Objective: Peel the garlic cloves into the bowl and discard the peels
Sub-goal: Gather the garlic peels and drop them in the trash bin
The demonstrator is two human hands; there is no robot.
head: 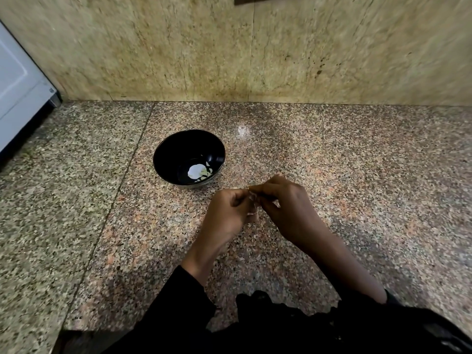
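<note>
A black bowl [189, 157] stands on the speckled granite counter [357, 162], with a few pale garlic pieces [201, 171] at its bottom. Just in front and to the right of the bowl, my left hand [227, 215] and my right hand [286, 208] meet above the counter. Both pinch a small garlic clove [252, 198] between their fingertips; it is mostly hidden by the fingers, with thin pale skin showing between them. Motion blur hides the finer detail of the clove.
A beige stone wall [255, 47] rises behind the counter. A white appliance [20, 98] stands at the far left. The counter's front edge [102, 330] runs near my dark sleeves at the bottom.
</note>
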